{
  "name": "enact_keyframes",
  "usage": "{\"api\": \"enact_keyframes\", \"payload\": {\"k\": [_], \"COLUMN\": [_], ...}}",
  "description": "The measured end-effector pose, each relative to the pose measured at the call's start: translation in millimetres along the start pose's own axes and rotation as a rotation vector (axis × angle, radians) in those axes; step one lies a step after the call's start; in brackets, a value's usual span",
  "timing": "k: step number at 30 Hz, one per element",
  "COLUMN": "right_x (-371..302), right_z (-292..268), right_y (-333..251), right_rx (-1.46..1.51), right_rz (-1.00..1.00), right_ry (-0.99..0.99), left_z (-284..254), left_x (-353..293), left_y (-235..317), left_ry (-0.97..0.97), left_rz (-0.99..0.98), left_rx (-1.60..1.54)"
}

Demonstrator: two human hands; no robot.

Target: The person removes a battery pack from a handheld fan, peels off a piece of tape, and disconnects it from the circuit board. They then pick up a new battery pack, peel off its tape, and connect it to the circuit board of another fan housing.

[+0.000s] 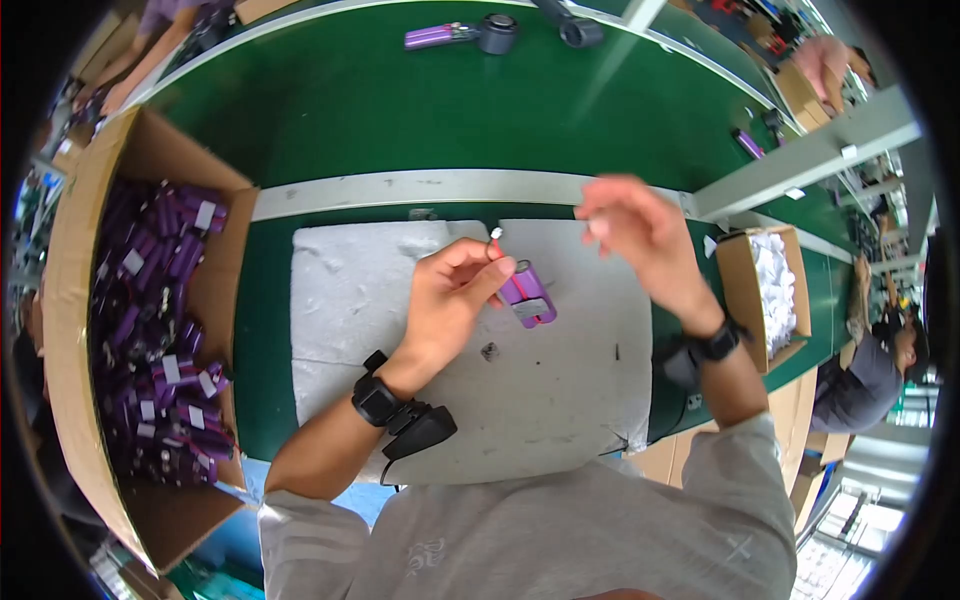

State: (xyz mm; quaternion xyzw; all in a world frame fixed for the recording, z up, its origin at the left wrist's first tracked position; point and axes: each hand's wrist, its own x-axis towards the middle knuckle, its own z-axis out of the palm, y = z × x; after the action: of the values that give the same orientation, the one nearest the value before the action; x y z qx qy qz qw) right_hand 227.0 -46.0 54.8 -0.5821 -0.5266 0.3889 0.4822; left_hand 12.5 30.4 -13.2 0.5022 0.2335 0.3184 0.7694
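Observation:
My left hand (447,305) pinches a purple battery pack (524,292) by its upper left side, over the pale foam mat. The pack looks like wrapped cylinder cells, with a grey patch near its lower end. Red wire runs along it, and a thin lead ends in a small white connector (496,233) above my fingertips. My right hand (650,240) is raised to the right, apart from the pack. Its fingers are loosely bent and a little blurred, with a gap to the thumb, and nothing shows between them.
At left stands a deep cardboard box (65,330) of many purple packs. A smaller box (742,300) with white pieces is at right. Under my hands lies a foam mat (350,300). Beyond a metal rail (400,190), a green belt (330,110) carries a purple-and-grey part (450,36). Other people work nearby.

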Motion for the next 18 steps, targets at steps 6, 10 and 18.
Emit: {"api": "enact_keyframes", "payload": {"k": [6,10,18], "right_x": [149.8,256.0,363.9], "right_z": [-64.5,-103.5,-172.0], "right_y": [11.9,55.3,115.8], "right_rx": [-0.102,-0.39,-1.376], "right_rz": [-0.061,0.007,-0.26], "right_ry": [0.284,0.383,0.549], "left_z": [3.5,-2.5,-4.9], "left_x": [4.1,4.1,6.7], "left_y": [6.2,9.2,7.7], "left_ry": [0.069,0.132,0.133], "left_rz": [0.018,0.017,0.016], "left_rx": [0.094,0.149,0.211]}}
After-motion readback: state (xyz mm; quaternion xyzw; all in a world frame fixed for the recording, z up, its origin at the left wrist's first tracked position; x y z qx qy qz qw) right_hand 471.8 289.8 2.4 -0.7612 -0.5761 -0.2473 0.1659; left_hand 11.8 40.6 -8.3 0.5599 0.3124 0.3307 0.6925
